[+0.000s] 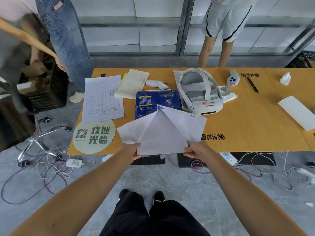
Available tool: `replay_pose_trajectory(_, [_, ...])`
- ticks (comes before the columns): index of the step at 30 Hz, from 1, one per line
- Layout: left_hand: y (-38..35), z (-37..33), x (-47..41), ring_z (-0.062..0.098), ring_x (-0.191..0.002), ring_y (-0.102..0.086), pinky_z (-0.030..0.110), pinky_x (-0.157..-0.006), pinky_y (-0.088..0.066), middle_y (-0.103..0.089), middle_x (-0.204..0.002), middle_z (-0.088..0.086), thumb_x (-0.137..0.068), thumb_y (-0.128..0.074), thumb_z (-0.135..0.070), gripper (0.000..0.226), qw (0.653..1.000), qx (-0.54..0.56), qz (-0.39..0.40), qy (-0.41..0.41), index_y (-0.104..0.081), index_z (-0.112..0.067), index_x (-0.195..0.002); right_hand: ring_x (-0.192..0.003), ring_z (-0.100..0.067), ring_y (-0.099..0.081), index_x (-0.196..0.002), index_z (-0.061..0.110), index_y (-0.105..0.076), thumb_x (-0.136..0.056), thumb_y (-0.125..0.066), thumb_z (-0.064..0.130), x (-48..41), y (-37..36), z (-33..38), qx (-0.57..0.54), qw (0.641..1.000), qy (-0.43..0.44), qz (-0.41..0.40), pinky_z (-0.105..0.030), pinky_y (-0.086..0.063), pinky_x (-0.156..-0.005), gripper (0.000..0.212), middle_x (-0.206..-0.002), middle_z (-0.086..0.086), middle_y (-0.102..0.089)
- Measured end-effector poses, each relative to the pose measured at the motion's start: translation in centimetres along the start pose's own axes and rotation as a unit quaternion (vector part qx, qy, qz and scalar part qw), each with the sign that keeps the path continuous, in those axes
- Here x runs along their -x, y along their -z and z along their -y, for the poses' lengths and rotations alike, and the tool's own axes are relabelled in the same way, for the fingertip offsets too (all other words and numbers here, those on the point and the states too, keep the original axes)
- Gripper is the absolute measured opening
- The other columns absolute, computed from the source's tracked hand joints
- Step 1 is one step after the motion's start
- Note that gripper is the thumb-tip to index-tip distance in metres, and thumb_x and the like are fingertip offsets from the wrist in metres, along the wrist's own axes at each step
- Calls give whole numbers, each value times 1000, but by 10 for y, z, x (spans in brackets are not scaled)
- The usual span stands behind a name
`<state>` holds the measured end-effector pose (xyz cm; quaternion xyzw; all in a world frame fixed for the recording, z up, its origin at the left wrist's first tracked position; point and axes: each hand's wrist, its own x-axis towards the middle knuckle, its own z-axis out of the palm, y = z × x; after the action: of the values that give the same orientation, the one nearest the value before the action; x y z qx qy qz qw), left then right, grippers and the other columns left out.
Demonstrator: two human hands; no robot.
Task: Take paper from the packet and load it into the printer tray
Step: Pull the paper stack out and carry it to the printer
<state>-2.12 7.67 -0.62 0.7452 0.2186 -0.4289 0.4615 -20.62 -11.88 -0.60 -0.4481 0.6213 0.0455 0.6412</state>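
A blue paper packet (150, 103) lies on the cardboard-covered table (252, 126), its near end open. White sheets of paper (162, 133) fan out of that end toward me, splayed into a few layers. My left hand (134, 149) pinches their near left corner. My right hand (194, 150) pinches the near right corner. Both hands hold the sheets just past the table's front edge. No printer or tray is in view.
A white VR headset (201, 94) sits right of the packet, two controllers (232, 78) and a pen (253, 85) behind. Printed forms (102, 97) and a round sign (93, 136) lie left. Two people stand beyond the table. Cables (56, 166) and a chair base (37, 138) lie on the floor.
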Motion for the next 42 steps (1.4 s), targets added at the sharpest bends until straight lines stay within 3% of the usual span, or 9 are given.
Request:
replay_pose_trajectory(5, [-11, 8, 8, 27, -95, -63, 40, -91, -53, -54, -115, 10, -83, -74, -21, 45, 998, -55, 9, -10, -40, -15, -112, -94, -30, -67, -121, -2, -52, -83, -65, -4, 5, -6, 3, 59, 997, 38, 18, -32, -60, -52, 40, -122, -17, -60])
replay_pose_trajectory(8, [-12, 9, 5, 30, -95, -67, 40, -88, -56, -58, -116, 15, -85, -72, -16, 45, 999, -49, -3, -22, -46, -8, -120, -111, -35, -61, -120, 1, -52, -83, -72, 8, 4, -13, 1, 57, 996, 61, -9, -36, -61, -60, 43, -125, -12, -57])
replay_pose_trajectory(11, [-3, 8, 10, 32, -86, -65, 42, -78, -60, -62, -111, 19, -84, -71, -3, 26, 1000, -14, 7, -7, -55, -2, -105, -93, -30, -65, -111, 0, -52, -85, -66, -2, 4, -14, -7, 21, 999, 48, 6, -42, -62, -67, 30, -119, -13, -59])
replay_pose_trajectory(16, [26, 11, 18, 31, -94, -66, 39, -70, -62, -66, -100, 16, -86, -64, -9, 25, 982, -75, 171, 26, -56, -5, -109, -89, -29, -67, -117, -7, -57, -85, -68, 0, 11, 14, -22, 102, 988, 0, 113, -37, -61, -68, 34, -107, -19, -68])
replay_pose_trajectory(23, [-2, 15, 0, 36, -109, -60, 52, -98, -51, -61, -120, 18, -89, -60, -25, 28, 981, -148, 70, -109, -56, -9, -112, -97, -25, -59, -110, 4, -55, -92, -60, 25, 5, -17, -16, 95, 989, 109, -1, -34, -50, -82, 28, -108, -9, -62])
replay_pose_trajectory(28, [6, 13, 14, 36, -106, -58, 43, -75, -57, -57, -108, 16, -84, -55, -14, 34, 983, -59, 152, -81, -48, -17, -118, -109, -33, -65, -117, 4, -60, -88, -64, 1, 4, 0, -26, 76, 983, 39, 160, -48, -54, -93, 30, -116, -14, -69])
replay_pose_trajectory(33, [-4, 17, 12, 34, -97, -60, 45, -86, -52, -61, -111, 19, -85, -61, -25, 26, 984, -102, 62, -133, -58, -11, -107, -103, -28, -64, -122, 10, -56, -91, -61, 23, 0, -15, -17, -4, 994, 74, 85, -38, -53, -81, 35, -115, -8, -66])
replay_pose_trajectory(36, [-1, 16, 22, 28, -71, -56, 32, -63, -47, -56, -86, 22, -91, -51, -12, 10, 975, -132, 72, -162, -56, -8, -83, -95, -25, -61, -121, 7, -57, -95, -54, 27, 2, -19, -16, 52, 992, 114, 6, -30, -50, -74, 33, -108, -8, -63])
replay_pose_trajectory(42, [14, 14, 27, 24, -75, -58, 28, -63, -46, -60, -87, 10, -95, -48, -22, 18, 981, -108, 59, -152, -60, -10, -101, -99, -24, -68, -113, 12, -61, -96, -55, 13, 15, -6, -21, 15, 988, 57, 145, -36, -58, -76, 18, -110, -8, -71])
